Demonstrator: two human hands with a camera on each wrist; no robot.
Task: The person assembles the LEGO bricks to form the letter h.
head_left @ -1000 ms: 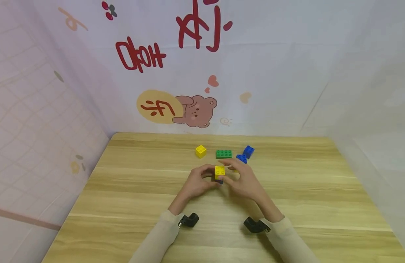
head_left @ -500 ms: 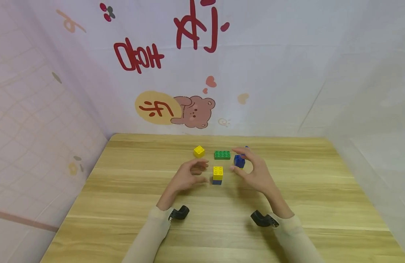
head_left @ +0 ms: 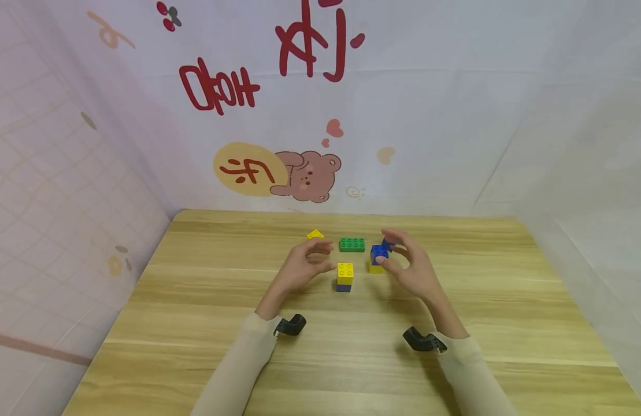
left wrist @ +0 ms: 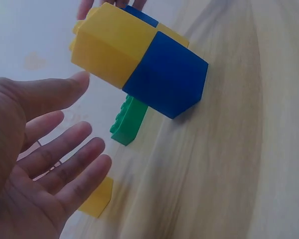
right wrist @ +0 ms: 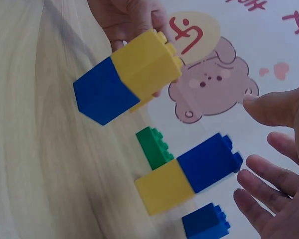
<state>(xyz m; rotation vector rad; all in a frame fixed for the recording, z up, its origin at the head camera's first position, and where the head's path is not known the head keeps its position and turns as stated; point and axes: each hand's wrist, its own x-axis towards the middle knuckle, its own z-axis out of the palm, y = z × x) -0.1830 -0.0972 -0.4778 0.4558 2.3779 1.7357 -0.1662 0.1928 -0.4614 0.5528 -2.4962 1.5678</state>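
In the head view a yellow brick (head_left: 345,273) sits squarely on a blue brick (head_left: 343,287), forming a small upright stack. My left hand (head_left: 302,267) is just left of it, fingers spread and nothing held; the left wrist view shows its thumb (left wrist: 55,94) near the yellow studs. On the other side, my right hand (head_left: 415,268) hovers beside a second stack, a blue brick (head_left: 380,251) on a yellow one (head_left: 375,268). Its thumb overlaps the blue brick in the head view, but the right wrist view shows the fingers (right wrist: 264,194) apart from the studs.
A longer green brick (head_left: 352,245) lies behind the stacks. Back left, a single yellow brick (head_left: 315,234) is partly hidden by my left hand. Another blue brick (right wrist: 206,221) stands beyond the second stack. A printed cloth wall (head_left: 429,144) rises behind the wooden table (head_left: 195,289).
Both hands have let go of the yellow-and-blue stack and drawn apart. Since then, the right hand has shifted slightly right and the left hand slightly forward.
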